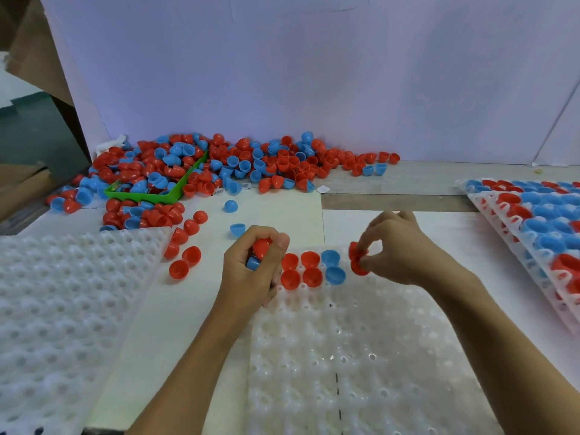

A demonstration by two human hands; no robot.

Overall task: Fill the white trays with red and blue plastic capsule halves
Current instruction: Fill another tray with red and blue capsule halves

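Observation:
A white dimpled tray lies in front of me, its far rows holding several red halves and two blue halves. My left hand hovers at the tray's far left corner, curled round a red half and a blue half. My right hand pinches a red half over the tray, just right of the blue ones. A big pile of red and blue halves lies at the back.
A second white tray with no halves in it lies at the left. Filled trays are stacked at the right. A green bin sits in the pile. Loose red halves and blue halves lie between pile and tray. A white wall stands behind.

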